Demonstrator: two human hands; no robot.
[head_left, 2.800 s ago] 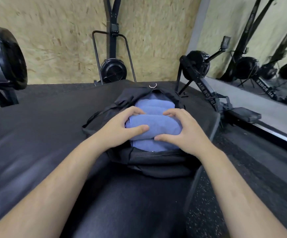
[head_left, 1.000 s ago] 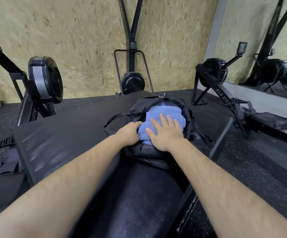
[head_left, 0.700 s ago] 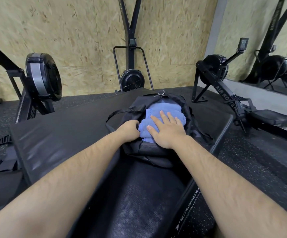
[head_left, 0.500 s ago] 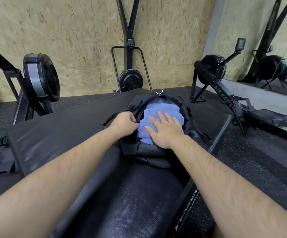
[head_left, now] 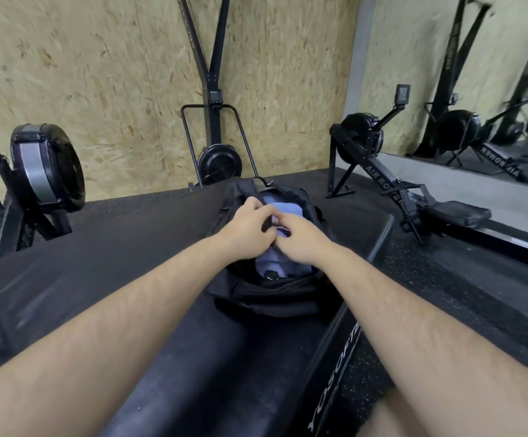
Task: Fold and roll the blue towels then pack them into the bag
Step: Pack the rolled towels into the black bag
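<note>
A black bag (head_left: 272, 298) lies open on a black padded mat (head_left: 105, 272), with rolled blue towels (head_left: 284, 210) packed inside it. More blue cloth shows at the near end (head_left: 276, 263), by a metal ring. My left hand (head_left: 248, 230) is over the opening with its fingers curled round the bag's dark left edge, drawn across the towels. My right hand (head_left: 302, 242) meets it at the middle, its fingertips pinching the edge of the opening. Both hands cover the middle of the towels.
A rowing machine (head_left: 392, 181) stands to the right of the mat, and another flywheel machine (head_left: 45, 167) to the left. A ski trainer (head_left: 217, 159) leans on the chipboard wall behind the bag. A mirror (head_left: 483, 89) fills the right wall.
My right hand lifted from pressing flat on the towels and curled its fingers at the opening. My left hand moved right, pulling the bag's edge over the towels. The camera tilted slightly.
</note>
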